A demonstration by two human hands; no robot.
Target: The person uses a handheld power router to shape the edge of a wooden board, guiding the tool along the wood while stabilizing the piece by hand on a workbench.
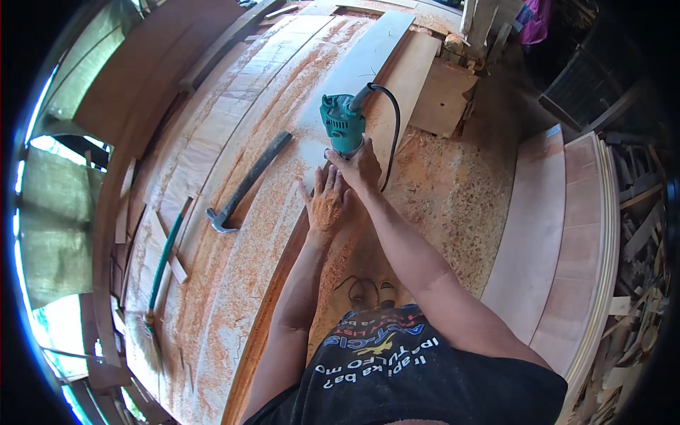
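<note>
A green trim router (343, 119) with a black cord (396, 120) stands upright at the edge of a long pale board (365, 60). My right hand (360, 168) is wrapped round the router's lower body. Just below and to the left, my left hand (326, 207) rests with its fingers stretched out and spread, beside the router's base, at the wood's edge. The router's bit and base are mostly hidden by my hands. A claw hammer (255, 172) with a dark handle lies on the sawdust-strewn bench (262, 241) left of my hands.
A brush with a green handle (164, 255) lies at the bench's left, across a thin wood strip (168, 244). Wood shavings (453, 191) cover the floor to the right. Stacked wooden panels (567, 212) stand at the right, with scrap wood (637, 340) beyond them.
</note>
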